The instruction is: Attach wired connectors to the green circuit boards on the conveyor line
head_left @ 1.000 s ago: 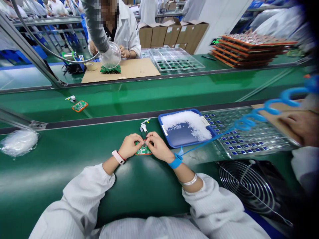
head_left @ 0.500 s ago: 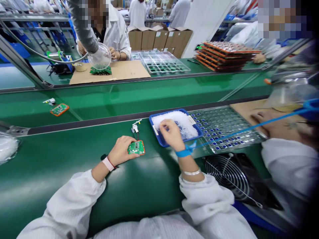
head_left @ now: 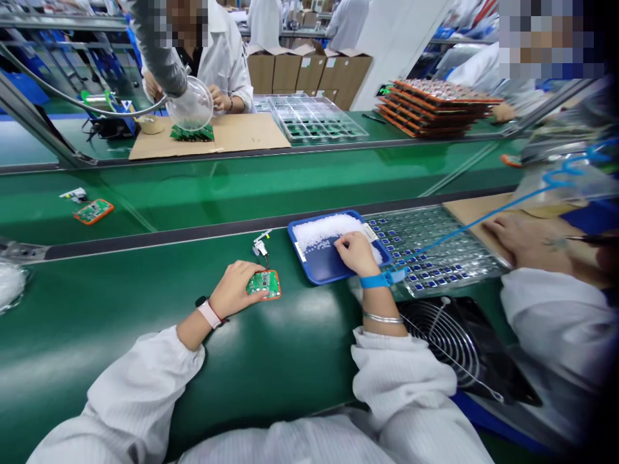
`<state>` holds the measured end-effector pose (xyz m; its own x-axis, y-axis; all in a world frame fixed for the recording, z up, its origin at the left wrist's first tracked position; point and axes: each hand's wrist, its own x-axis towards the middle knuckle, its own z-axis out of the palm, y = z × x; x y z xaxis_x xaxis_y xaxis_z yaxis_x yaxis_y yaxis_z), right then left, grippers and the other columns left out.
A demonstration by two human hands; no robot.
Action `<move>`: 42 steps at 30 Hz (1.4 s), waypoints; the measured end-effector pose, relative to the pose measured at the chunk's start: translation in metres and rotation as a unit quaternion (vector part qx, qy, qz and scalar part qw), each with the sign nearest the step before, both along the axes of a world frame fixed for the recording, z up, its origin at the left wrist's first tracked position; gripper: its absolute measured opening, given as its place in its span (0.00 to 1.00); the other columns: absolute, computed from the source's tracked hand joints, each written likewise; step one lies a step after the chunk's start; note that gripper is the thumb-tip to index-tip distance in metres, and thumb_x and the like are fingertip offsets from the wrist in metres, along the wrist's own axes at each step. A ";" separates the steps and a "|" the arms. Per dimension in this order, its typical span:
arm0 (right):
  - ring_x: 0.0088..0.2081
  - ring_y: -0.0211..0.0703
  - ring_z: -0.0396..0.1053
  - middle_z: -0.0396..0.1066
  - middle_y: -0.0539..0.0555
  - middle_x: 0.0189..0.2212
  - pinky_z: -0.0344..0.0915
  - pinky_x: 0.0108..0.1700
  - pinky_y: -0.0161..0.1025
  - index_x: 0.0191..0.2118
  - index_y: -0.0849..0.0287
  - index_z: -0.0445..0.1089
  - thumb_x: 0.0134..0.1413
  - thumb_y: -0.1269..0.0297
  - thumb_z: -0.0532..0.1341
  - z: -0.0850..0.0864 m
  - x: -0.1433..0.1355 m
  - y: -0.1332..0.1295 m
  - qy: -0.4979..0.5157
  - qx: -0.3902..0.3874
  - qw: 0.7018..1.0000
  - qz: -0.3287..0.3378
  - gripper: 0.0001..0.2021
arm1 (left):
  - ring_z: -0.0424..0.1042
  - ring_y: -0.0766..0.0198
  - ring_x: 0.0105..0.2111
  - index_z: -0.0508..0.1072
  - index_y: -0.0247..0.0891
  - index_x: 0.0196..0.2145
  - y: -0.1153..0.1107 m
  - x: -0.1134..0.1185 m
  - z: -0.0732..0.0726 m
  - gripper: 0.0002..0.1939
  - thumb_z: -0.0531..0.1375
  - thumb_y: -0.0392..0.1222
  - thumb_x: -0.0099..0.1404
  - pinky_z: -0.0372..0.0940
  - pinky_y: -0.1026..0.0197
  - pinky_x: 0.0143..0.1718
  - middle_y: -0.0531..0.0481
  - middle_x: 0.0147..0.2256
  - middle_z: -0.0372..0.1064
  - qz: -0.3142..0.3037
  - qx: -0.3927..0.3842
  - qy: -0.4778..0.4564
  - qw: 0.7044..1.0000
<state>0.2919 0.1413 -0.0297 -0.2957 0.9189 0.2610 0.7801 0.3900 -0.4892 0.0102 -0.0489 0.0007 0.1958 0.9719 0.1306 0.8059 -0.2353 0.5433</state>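
Note:
My left hand point(head_left: 236, 289) is closed on a green circuit board point(head_left: 265, 283) with an orange edge, which lies on the green table. Just above the board sits a small white part point(head_left: 261, 247), joined to it by short wires. My right hand point(head_left: 358, 252) is over a shallow blue tray point(head_left: 316, 274), fingers bent in and pinched together. Whatever those fingertips may hold is too small to make out. Small white pieces point(head_left: 329, 229) cover the back of the tray, while much of its front floor shows bare blue.
Right of the tray lies a clear sheet point(head_left: 435, 245) with rows of small blue parts. A black fan point(head_left: 454, 348) stands by my right forearm. A co-worker's hand point(head_left: 527, 238) is at far right. On the green belt rests another board point(head_left: 94, 211).
My right hand has moved right within the tray, and the white pieces at the front are pushed back, baring the floor. The board on the belt has shifted left. My left hand stays put.

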 end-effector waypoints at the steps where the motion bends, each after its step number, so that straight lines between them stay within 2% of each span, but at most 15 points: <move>1: 0.33 0.49 0.62 0.64 0.57 0.23 0.60 0.42 0.47 0.18 0.58 0.62 0.43 0.71 0.55 0.001 0.002 0.000 -0.003 0.000 1.000 0.006 0.08 | 0.64 0.54 0.46 0.66 0.39 0.47 0.000 0.000 -0.001 0.21 0.60 0.51 0.58 0.58 0.52 0.45 0.46 0.46 0.69 0.002 0.002 -0.004 1.000; 3: 0.33 0.49 0.62 0.63 0.57 0.23 0.60 0.43 0.48 0.18 0.58 0.61 0.43 0.71 0.55 0.005 0.001 -0.003 -0.002 0.015 1.000 0.010 0.08 | 0.65 0.54 0.45 0.67 0.40 0.46 0.002 -0.001 -0.002 0.20 0.61 0.50 0.58 0.58 0.52 0.45 0.46 0.45 0.69 0.007 0.005 -0.019 1.000; 5: 0.35 0.49 0.62 0.63 0.58 0.26 0.60 0.44 0.49 0.20 0.59 0.61 0.45 0.71 0.55 0.013 -0.009 -0.015 0.024 0.043 0.999 0.021 0.07 | 0.66 0.56 0.42 0.69 0.40 0.42 0.004 0.000 -0.003 0.15 0.59 0.48 0.60 0.59 0.53 0.44 0.47 0.42 0.71 0.023 0.010 -0.043 0.999; 8: 0.40 0.48 0.62 0.63 0.59 0.34 0.60 0.46 0.47 0.25 0.59 0.63 0.52 0.68 0.53 0.028 -0.043 -0.049 0.115 0.055 0.985 0.116 0.06 | 0.68 0.60 0.37 0.72 0.39 0.33 0.007 0.002 -0.004 0.08 0.55 0.43 0.63 0.60 0.56 0.41 0.49 0.35 0.73 0.063 0.022 -0.102 0.993; 11: 0.44 0.44 0.62 0.63 0.57 0.38 0.60 0.47 0.44 0.29 0.59 0.63 0.56 0.67 0.52 0.037 -0.083 -0.090 0.181 -0.007 0.950 0.254 0.06 | 0.70 0.62 0.36 0.73 0.39 0.31 0.009 0.004 -0.003 0.07 0.56 0.40 0.63 0.62 0.57 0.41 0.50 0.34 0.74 0.077 0.039 -0.165 0.982; 14: 0.44 0.43 0.62 0.62 0.57 0.38 0.60 0.47 0.43 0.30 0.58 0.62 0.58 0.68 0.52 0.034 -0.107 -0.115 0.206 -0.072 0.929 0.299 0.06 | 0.70 0.61 0.38 0.74 0.39 0.32 0.010 0.006 -0.002 0.07 0.57 0.41 0.62 0.62 0.57 0.44 0.50 0.35 0.75 0.063 0.042 -0.194 0.978; 20: 0.43 0.43 0.62 0.61 0.56 0.37 0.60 0.47 0.44 0.29 0.58 0.62 0.57 0.67 0.52 0.023 -0.110 -0.117 0.219 -0.115 0.921 0.301 0.07 | 0.70 0.62 0.35 0.74 0.39 0.28 0.010 0.006 0.001 0.07 0.57 0.40 0.61 0.64 0.57 0.41 0.50 0.32 0.74 0.056 0.012 -0.191 0.980; 28: 0.43 0.44 0.61 0.62 0.56 0.37 0.59 0.47 0.45 0.29 0.59 0.62 0.56 0.68 0.53 0.019 -0.110 -0.117 0.186 -0.119 0.926 0.305 0.06 | 0.71 0.61 0.37 0.76 0.39 0.27 0.010 0.006 -0.001 0.06 0.59 0.38 0.59 0.63 0.57 0.44 0.50 0.34 0.74 0.069 0.003 -0.199 0.977; 33: 0.40 0.43 0.61 0.62 0.55 0.34 0.59 0.44 0.44 0.27 0.59 0.62 0.54 0.70 0.53 0.015 -0.111 -0.117 0.168 -0.126 0.931 0.299 0.06 | 0.71 0.62 0.35 0.76 0.37 0.26 0.012 0.007 -0.002 0.05 0.59 0.36 0.57 0.65 0.59 0.40 0.49 0.33 0.74 0.075 -0.016 -0.182 0.980; 42: 0.37 0.42 0.62 0.62 0.54 0.31 0.61 0.41 0.42 0.25 0.60 0.62 0.51 0.72 0.53 0.013 -0.115 -0.112 0.164 -0.132 0.938 0.277 0.07 | 0.71 0.63 0.32 0.75 0.37 0.23 0.021 0.006 0.010 0.06 0.59 0.34 0.55 0.64 0.62 0.36 0.51 0.30 0.74 0.088 -0.074 -0.134 0.984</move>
<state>0.1766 0.0293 -0.0169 -0.6897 0.6939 0.2066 0.2846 0.5223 -0.8039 0.0164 -0.0277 0.0106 0.0005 1.0000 0.0085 0.6498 -0.0068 0.7601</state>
